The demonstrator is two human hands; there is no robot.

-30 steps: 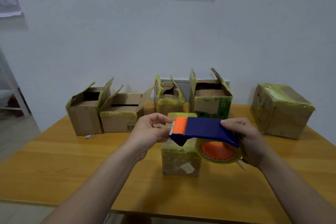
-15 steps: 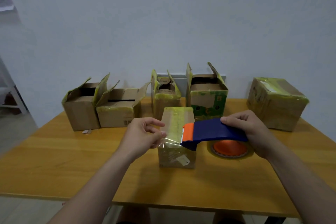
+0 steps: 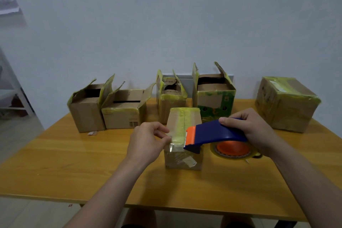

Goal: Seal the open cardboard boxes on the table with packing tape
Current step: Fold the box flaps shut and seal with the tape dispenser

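My left hand (image 3: 148, 140) pinches the tape (image 3: 177, 139) onto the box (image 3: 181, 161), central on the table (image 3: 74, 163), anchoring it. My right hand (image 3: 251, 131) grips the dispenser (image 3: 216, 131), ready to pull a strip across.

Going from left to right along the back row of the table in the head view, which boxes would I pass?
Along the back: open plain box → open low, wide box → open narrow box → open box with green print → taped-shut box.
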